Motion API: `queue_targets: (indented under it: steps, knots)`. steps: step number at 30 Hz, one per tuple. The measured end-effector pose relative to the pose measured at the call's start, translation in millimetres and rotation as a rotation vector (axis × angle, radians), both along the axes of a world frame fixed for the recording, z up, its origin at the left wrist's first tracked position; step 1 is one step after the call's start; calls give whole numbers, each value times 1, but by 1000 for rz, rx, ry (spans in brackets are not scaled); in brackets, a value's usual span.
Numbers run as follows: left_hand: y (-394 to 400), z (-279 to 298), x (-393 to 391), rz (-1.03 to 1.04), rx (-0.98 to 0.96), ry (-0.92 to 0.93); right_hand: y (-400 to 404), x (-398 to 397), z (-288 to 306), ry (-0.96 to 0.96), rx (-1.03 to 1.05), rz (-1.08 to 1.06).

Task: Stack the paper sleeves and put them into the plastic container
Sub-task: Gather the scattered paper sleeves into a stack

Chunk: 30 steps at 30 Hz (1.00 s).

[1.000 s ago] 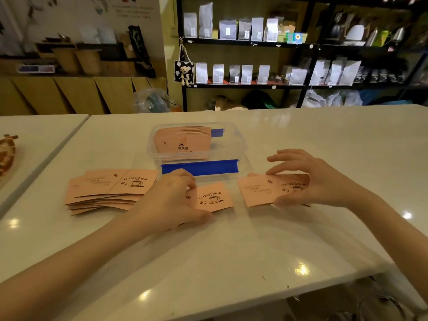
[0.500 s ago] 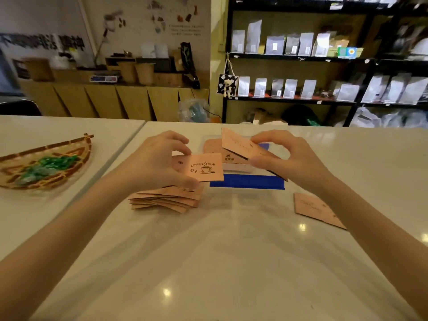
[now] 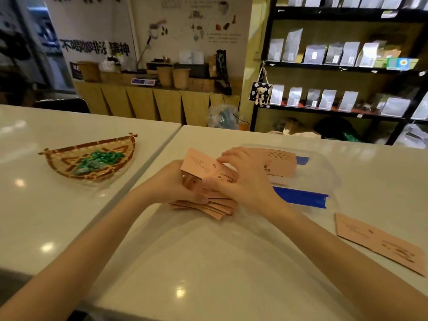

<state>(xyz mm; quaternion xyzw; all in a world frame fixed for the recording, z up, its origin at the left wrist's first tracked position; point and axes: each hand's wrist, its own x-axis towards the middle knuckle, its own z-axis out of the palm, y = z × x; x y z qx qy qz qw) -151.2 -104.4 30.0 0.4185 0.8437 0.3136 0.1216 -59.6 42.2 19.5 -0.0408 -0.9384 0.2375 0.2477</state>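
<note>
Between both hands (image 3: 240, 188), flat paper sleeves (image 3: 200, 166)

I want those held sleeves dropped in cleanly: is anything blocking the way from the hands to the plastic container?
Nothing visible does. The held sleeves sit just left of the open plastic container, which already holds some sleeves.

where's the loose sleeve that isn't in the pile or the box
In the head view, the loose sleeve lies flat on the white table at the far right, just nearer than the plastic container, apart from both hands.
</note>
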Motion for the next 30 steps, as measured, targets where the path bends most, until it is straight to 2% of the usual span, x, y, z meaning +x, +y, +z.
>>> queue_targets:
  steps: [3, 8, 12, 17, 22, 26, 30]
  knots:
    - [-9, -8, -7, 37, 31, -12, -4, -1, -8, -61, 72, 1]
    - [-21, -14, -9, 152, -57, -5, -5, -5, -18, -208, 202, -1]
    - [-20, -13, -3, 135, -109, 65, -3, -3, -17, -245, 220, 14]
    - [1, -3, 14, -8, 31, 235, 14, 13, -5, -132, 110, 20]
    - [46, 17, 50, -224, 236, 225, 45, 56, 16, 32, 43, -33]
    - [98, 19, 82, -421, 212, 236, 81, 105, 26, 112, -38, -179]
    - [132, 13, 106, -499, 193, 179, 98, 140, 27, 63, -129, -309]
